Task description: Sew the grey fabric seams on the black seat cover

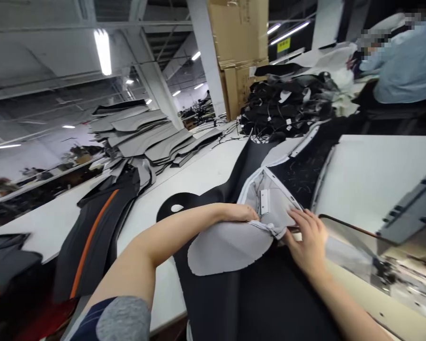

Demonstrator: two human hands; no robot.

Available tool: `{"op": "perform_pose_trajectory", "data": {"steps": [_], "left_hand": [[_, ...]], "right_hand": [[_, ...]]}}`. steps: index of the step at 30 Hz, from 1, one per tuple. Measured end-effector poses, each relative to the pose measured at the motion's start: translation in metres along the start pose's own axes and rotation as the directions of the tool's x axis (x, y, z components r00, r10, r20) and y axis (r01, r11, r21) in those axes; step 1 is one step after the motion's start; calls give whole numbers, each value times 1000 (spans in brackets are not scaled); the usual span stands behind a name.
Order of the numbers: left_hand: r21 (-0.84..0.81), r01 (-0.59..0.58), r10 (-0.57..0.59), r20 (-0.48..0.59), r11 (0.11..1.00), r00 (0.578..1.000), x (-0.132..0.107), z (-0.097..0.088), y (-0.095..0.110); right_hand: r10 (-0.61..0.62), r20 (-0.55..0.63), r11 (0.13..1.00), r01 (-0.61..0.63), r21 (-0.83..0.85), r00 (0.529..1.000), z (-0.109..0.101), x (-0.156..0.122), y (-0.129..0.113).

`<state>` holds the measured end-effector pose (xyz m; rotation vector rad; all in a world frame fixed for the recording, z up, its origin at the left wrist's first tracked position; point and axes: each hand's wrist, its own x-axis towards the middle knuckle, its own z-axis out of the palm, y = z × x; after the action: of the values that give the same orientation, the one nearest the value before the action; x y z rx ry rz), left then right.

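A grey-and-navy sleeve (122, 319) sits at the bottom edge, closest to the lens, and from it the left forearm runs up and across a black fabric panel (255, 298) that drapes over the near edge of the white worktop (206, 175). The left hand (238, 213) lies with its fingers tucked under a fold of the grey mesh fabric piece (230, 246) — how tightly they close cannot be told, since the fold hides them. The right hand (307, 239) is mostly open, fingers spread and pressed flat on the bunched edge of the same grey piece, just beside the left hand. The grey piece rests on top of the black panel, its rounded lobe towards the camera and its upper part turned up to show white trim and a small white label (264, 201).

Just to the right stands a sewing machine (394, 246), its grey head reaching in from the frame edge. On the left of the worktop lies a dark panel with an orange stripe (92, 241), and beyond it a stack of grey cut pieces (145, 137). Further back — a heap of black parts (287, 109), cardboard boxes (239, 42), and another person in a light blue top (408, 66) at the far right.
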<state>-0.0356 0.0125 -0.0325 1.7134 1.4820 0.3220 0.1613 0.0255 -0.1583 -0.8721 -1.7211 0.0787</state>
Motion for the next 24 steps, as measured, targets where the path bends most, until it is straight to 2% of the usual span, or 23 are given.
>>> {"op": "perform_pose_trajectory", "data": {"steps": [2,4,6,8,9,11,12,13,14,16,18,21,24], "left_hand": [[154,4,-6,11,988,1000,7,-1,-1],[301,3,21,-76,954,997,9,0,-1],[432,-22,109,-178,901,978,6,2,0],[572,-117,259,-174,812,950,-6,9,1],[657,-194,360,-126,728,925,-14,15,1],[815,-308,537,-5,491,844,-34,30,2],[877,-307,584,38,370,811,-43,39,2],[924,-265,594,53,276,803,-51,47,3],[953,-197,570,33,229,821,-58,53,4],[977,-67,470,-37,203,882,-64,59,6],[979,6,386,-86,204,918,-64,55,7],[973,69,361,-146,219,921,-58,35,3],[957,91,391,-197,275,899,-50,15,-1]], "right_hand": [[7,71,1000,-6,-20,997,1,3,3],[22,125,997,-13,-72,992,1,7,5],[21,183,994,0,-112,983,2,15,6],[8,229,988,27,-150,973,2,26,4],[-1,243,985,43,-167,970,2,32,2],[-15,254,977,67,-200,967,2,40,-3],[-17,252,973,74,-217,968,3,42,-5],[-16,245,969,75,-234,969,3,42,-7],[-14,234,965,74,-250,972,3,40,-8],[-10,202,959,66,-274,979,4,34,-8],[-14,161,957,59,-283,987,3,26,-7],[-56,91,965,78,-252,994,3,15,-11],[-196,103,966,210,-148,975,5,8,-24]]}}
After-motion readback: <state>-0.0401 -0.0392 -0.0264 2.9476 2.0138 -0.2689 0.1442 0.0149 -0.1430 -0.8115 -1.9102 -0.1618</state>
